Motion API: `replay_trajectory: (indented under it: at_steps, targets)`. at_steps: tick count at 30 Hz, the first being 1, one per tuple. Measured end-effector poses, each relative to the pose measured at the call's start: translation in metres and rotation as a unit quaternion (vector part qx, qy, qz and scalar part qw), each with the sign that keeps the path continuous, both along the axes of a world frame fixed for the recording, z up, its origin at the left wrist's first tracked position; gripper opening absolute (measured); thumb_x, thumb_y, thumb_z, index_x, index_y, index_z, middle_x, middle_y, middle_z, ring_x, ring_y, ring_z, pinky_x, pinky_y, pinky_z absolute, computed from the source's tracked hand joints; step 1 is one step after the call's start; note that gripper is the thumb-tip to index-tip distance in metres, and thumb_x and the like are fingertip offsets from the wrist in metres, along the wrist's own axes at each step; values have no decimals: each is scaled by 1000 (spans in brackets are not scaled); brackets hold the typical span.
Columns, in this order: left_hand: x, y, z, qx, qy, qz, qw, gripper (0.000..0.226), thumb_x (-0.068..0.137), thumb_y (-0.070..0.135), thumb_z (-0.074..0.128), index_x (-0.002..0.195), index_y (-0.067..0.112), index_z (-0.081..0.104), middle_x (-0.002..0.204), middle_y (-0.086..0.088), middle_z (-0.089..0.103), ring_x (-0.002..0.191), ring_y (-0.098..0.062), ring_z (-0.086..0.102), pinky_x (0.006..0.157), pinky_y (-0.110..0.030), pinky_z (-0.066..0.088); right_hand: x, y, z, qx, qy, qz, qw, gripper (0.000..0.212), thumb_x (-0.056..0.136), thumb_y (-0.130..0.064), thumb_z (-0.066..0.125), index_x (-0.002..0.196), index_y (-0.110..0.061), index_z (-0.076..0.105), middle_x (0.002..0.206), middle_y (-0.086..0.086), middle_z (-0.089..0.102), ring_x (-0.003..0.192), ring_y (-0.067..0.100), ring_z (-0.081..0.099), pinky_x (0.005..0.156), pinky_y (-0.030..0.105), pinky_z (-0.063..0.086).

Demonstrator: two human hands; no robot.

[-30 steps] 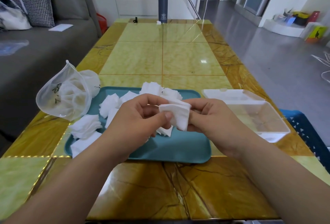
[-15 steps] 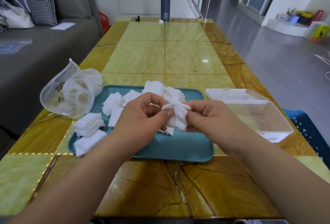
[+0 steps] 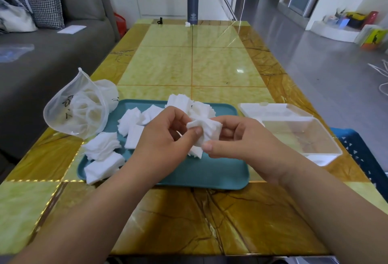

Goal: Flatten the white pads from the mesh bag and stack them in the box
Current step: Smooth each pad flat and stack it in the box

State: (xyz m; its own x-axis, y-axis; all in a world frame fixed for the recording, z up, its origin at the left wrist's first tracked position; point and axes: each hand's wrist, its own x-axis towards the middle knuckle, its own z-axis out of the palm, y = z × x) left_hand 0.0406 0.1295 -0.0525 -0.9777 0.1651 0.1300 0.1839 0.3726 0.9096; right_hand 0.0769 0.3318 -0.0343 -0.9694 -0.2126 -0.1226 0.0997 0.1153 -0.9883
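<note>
**A:** Edges and free room?

**B:** The tray [image 3: 199, 171] is sitting close to the near edge of the table [image 3: 192, 64]. The mesh bag [image 3: 77, 112] is lying against its far-left corner. The box [image 3: 327, 135] is standing just right of the tray, with the lid [image 3: 273, 110] lying open behind it. Open tabletop is stretching from behind the tray to a flask [image 3: 192, 4] at the far edge. A sofa [image 3: 42, 64] is running along the left side.

**A:** Hands?

**B:** Both are holding one crumpled pad [image 3: 206, 132] above the middle of the tray. The left hand [image 3: 165, 137] is pinching it, thumb on the front and fingers curled behind. The right hand [image 3: 241, 139] is gripping the other side, thumb at the lower edge.

**A:** Other pads?

**B:** Loose pads [image 3: 130, 120] are lying on the left half of the tray, and some are hanging over its near-left edge. I can't tell what the box is holding.
</note>
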Motion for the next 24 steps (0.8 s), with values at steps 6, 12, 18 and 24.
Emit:
replay_trajectory:
  at_steps: [6, 12, 18, 24]
  targets:
    - [4, -1, 6, -7, -15, -80, 997, 12, 91, 22, 77, 100, 30, 76, 70, -9, 67, 53, -7, 51, 51, -19, 40, -2, -4, -6, 51, 17, -76, 996, 23, 96, 1, 66, 109, -17, 76, 105, 4, 79, 101, 19, 76, 93, 46, 62]
    - [5, 3, 1, 12, 6, -74, 997, 5, 91, 24, 77, 87, 27, 78, 67, -8, 66, 56, -13, 53, 54, -37, 45, 2, -11, -3, -66, -62, -54, 994, 27, 98, -15, 70, 125, -14, 65, 119, 12, 75, 108, 29, 75, 91, 43, 63]
    - [9, 4, 4, -2, -5, -75, 997, 8, 94, 25, 73, 96, 32, 76, 64, -2, 71, 54, -15, 66, 60, -35, 56, 2, -22, -5, 5, -58, -95, 994, 32, 106, -44, 53, 120, -18, 67, 104, 7, 76, 92, 23, 76, 84, 43, 65]
    - [13, 7, 7, 22, -19, -80, 996, 8, 95, 29, 73, 103, 29, 76, 69, -5, 73, 68, -28, 71, 72, -53, 61, 2, -28, -8, 4, -76, -94, 993, 37, 110, -46, 42, 119, -21, 68, 102, 8, 77, 94, 27, 77, 83, 46, 65]
